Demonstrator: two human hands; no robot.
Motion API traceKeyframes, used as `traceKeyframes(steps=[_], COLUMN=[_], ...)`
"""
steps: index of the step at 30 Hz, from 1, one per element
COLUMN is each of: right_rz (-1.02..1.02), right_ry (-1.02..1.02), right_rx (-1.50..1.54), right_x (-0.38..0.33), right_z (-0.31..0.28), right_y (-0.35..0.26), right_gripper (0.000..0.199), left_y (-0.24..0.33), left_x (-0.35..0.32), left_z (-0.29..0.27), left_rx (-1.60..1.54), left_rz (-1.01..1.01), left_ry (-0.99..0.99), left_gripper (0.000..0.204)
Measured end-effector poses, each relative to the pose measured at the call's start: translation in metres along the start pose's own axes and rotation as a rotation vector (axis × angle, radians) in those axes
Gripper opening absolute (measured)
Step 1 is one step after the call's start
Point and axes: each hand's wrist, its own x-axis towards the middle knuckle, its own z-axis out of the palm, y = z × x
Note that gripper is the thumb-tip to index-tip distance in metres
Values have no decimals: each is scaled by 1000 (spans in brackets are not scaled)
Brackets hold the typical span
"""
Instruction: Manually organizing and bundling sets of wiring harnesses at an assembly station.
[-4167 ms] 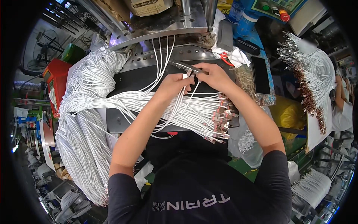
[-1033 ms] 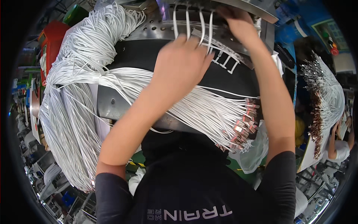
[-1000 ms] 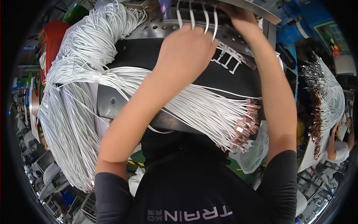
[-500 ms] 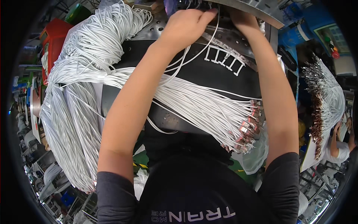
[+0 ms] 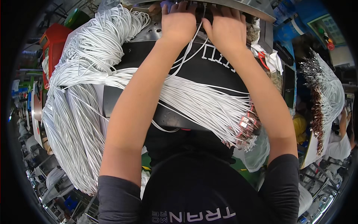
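Note:
My left hand (image 5: 179, 24) and my right hand (image 5: 228, 30) reach side by side to the far edge of the work surface, under the lip of a metal plate (image 5: 246, 6). Their visible fingers are stretched and spread; the fingertips are partly hidden there. A thin white cable (image 5: 195, 36) comes down between them, close to my right thumb. Below my right hand lies a white plastic sprue (image 5: 212, 54) with short prongs, partly covered by my forearm. Under my arms stretches a bundle of white cables (image 5: 205, 102) with reddish-brown and metal connector ends (image 5: 245, 122).
A thick coil of white cable (image 5: 93, 41) is heaped at the left, with long strands (image 5: 76, 138) hanging beneath it. Beyond it stands a red bin (image 5: 56, 41). Red-handled pliers (image 5: 263, 61) lie right of my forearm. Farther right, another cable bundle (image 5: 328, 97) lies near a person (image 5: 338, 145).
My right hand has come out from under the metal plate and moved left, beside my left hand. My left hand has shifted up slightly, its fingers now pointing forward. The pliers have come into view.

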Motion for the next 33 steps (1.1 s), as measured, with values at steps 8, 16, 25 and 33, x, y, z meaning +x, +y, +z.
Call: traceKeyframes(steps=[8,16,25,33], right_rz=[114,999,755,543], right_ry=[-254,434,-646,-622], right_rx=[335,447,633,538], right_x=[-20,-263,-411,-448], right_z=[28,-177,-169,-129], right_y=[41,100,-33,6], right_gripper=[42,27,54,79], left_y=[2,-14,-41,-31], left_x=[-21,-298,-355,-357], left_z=[-15,-174,-127,-113], left_rx=[-111,-2046,-951,-1092], left_rz=[34,-867,-1190,-1275], left_ry=[100,-714,-341,-236], left_gripper=[30,41,25,15])
